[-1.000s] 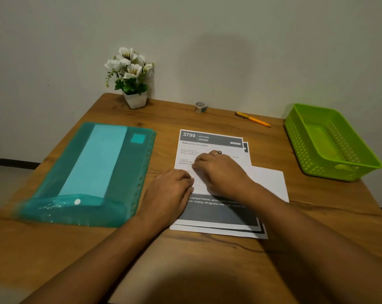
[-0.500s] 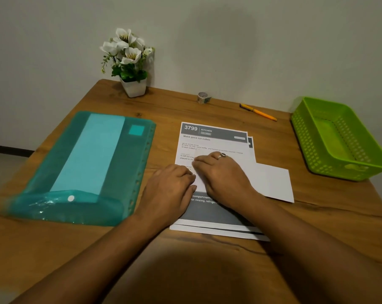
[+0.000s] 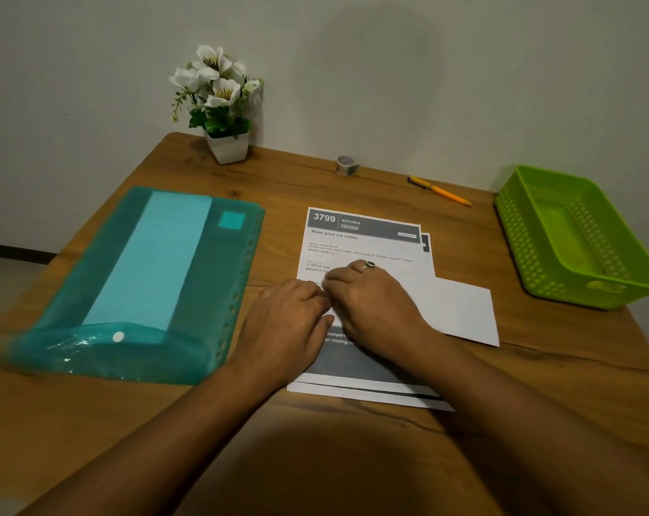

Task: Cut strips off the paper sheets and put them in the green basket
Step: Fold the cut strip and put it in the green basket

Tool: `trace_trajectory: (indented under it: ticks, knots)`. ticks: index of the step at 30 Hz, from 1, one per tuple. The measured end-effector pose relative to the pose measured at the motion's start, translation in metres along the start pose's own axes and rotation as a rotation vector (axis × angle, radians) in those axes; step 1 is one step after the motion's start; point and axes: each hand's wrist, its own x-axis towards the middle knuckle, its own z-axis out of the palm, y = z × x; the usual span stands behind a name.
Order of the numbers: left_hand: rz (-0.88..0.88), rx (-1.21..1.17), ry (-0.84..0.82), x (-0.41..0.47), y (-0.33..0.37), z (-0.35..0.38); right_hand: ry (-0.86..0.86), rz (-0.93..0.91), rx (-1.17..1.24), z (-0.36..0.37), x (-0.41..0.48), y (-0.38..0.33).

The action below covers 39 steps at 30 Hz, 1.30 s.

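Bottom of frame: two bare forearms reach up over a wooden desk (image 3: 352,459), brown, grained, w/ dark knot lines. Left hand (image 3: 289,325) lies palm-down at frame centre, fingers (image 3: 308,292) curled and pressed together on the left edge of the paper sheets (image 3: 363,251). Right hand (image 3: 371,307) sits just beside it, touching, knuckles up, fingers tucked under; a ring on one finger. Whether either hand pinches the paper: can't tell, fingertips hidden.

Paper sheets: flat white printed pages, approx. 2–3 stacked w/ edges slightly offset, in frame centre. Long axis runs bottom to top of frame, tilted a little right; dark header band "3799 KITCHEN" at the far end, dark grey block at the near end. A plain white piece sticks out to the right from under the stack.

Left of frame: teal translucent plastic folder (image 3: 136,284), glossy, punched holes along its right edge, white snap button, lighter sheet inside.

Right of frame, further back: green basket (image 3: 520,247), rectangular plastic, perforated walls, apart from the sheets.

Upper frame by the wall: orange pen (image 3: 442,191), small tape roll (image 3: 345,165), white flowers in a white pot (image 3: 228,147).
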Motion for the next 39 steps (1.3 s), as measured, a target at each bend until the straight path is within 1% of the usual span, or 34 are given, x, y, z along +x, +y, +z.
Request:
trace_trajectory:
  ticks: [3,8,12,14,17,20,23,30,32,35,37,39]
  knots:
    - [0.003,-0.002,-0.003,0.0,-0.001,0.0,0.062,0.031,0.053,0.0,-0.007,-0.003]
    - [0.004,-0.008,-0.001,0.001,0.0,0.0,0.083,0.094,0.016,0.008,0.01,0.019]
    - [0.0,-0.012,0.001,0.001,0.0,-0.001,0.066,0.144,-0.026,0.005,0.025,0.027]
    - [-0.002,-0.009,0.007,0.0,0.0,-0.001,0.06,0.128,-0.02,0.0,0.026,0.027]
    - [0.002,-0.006,0.008,0.0,0.0,-0.001,0.019,0.041,-0.009,-0.005,0.016,0.018]
    - [-0.003,-0.005,0.004,0.0,-0.001,0.001,0.046,0.04,0.087,-0.002,-0.007,-0.003]
    - [-0.002,-0.007,-0.003,-0.001,-0.001,0.002,0.082,0.095,0.128,-0.001,-0.015,-0.008]
    - [0.007,0.003,0.008,-0.001,0.0,0.0,0.096,0.197,0.061,0.008,0.006,0.012]
    - [0.008,0.008,0.011,-0.001,0.0,0.0,0.07,0.228,0.065,0.007,0.013,0.013]
    - [0.009,0.018,0.009,-0.001,0.0,0.0,-0.014,0.284,0.126,-0.001,0.012,0.01]
    - [0.013,0.026,0.007,-0.002,0.0,0.001,-0.034,0.35,0.15,-0.005,0.0,0.004]
    - [0.013,0.03,0.013,-0.002,0.0,0.002,0.026,0.447,0.135,-0.007,-0.016,-0.001]
